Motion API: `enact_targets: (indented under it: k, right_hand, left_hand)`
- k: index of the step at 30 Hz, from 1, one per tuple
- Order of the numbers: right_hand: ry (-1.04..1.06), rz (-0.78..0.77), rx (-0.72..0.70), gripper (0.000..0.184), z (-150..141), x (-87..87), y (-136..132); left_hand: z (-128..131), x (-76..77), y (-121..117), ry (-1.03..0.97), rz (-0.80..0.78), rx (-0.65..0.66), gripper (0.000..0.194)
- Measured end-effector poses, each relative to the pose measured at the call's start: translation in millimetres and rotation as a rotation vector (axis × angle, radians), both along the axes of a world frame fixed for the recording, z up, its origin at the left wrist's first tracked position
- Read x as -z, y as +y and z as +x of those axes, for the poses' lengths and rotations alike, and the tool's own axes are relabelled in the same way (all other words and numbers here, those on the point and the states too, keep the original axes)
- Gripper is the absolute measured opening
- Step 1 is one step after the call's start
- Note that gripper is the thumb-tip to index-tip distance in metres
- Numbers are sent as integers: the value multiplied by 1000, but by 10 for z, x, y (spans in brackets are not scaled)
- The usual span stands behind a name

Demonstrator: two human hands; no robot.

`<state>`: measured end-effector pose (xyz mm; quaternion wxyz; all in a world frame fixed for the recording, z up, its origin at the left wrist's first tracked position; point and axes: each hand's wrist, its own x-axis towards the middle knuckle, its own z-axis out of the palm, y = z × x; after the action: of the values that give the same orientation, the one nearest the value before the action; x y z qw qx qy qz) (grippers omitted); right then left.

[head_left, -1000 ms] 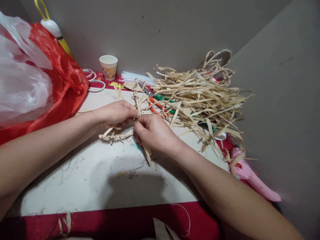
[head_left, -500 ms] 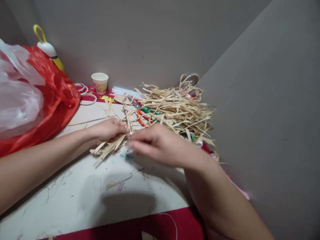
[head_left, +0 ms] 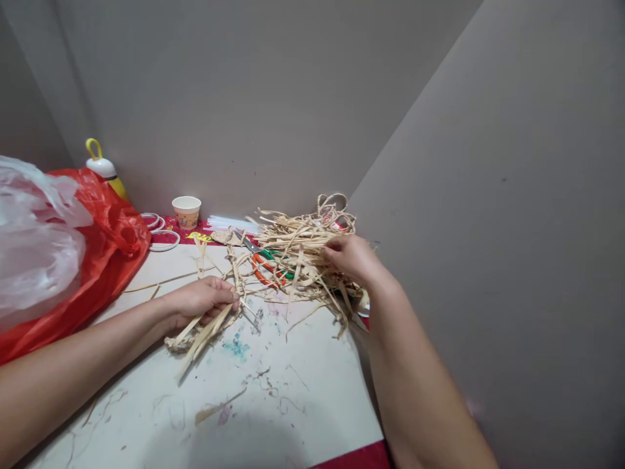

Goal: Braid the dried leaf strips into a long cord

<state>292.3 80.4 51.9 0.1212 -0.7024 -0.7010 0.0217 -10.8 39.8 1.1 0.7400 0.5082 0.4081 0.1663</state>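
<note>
My left hand (head_left: 209, 301) is closed on a braid of dry straw (head_left: 237, 277), pinching it between thumb and fingers. Loose straw ends (head_left: 202, 345) fan out below that hand towards me. My right hand (head_left: 349, 257) is at the right side of a heap of dry straw strands (head_left: 293, 234), its fingers curled in a pinch among the strands. What lies exactly between its fingertips is partly hidden. Scissors with orange and green handles (head_left: 266, 267) lie partly under the straw, between my hands.
A red plastic bag (head_left: 114, 228) with a white bag (head_left: 39, 247) fills the left. Behind stand a yellow and white bottle (head_left: 103, 169) and a paper cup (head_left: 186, 212). White rings (head_left: 165, 241) and white sticks (head_left: 232, 225) lie near the grey wall. Straw scraps (head_left: 219, 407) dot the white board (head_left: 161, 397).
My right hand has moved away from the braid, up and right to the straw heap. My left hand keeps its hold on the braid. The view has tilted upward.
</note>
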Motion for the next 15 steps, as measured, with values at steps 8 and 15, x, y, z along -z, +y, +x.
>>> enact_targets:
  k: [8, 15]
  right_hand:
    - [476, 49, -165, 32, -161, -409, -331]
    - [833, 257, -187, 22, -247, -412, -377]
  left_hand:
    - [6, 1, -3, 13, -22, 6, 19]
    - [3, 12, 4, 10, -6, 11, 18]
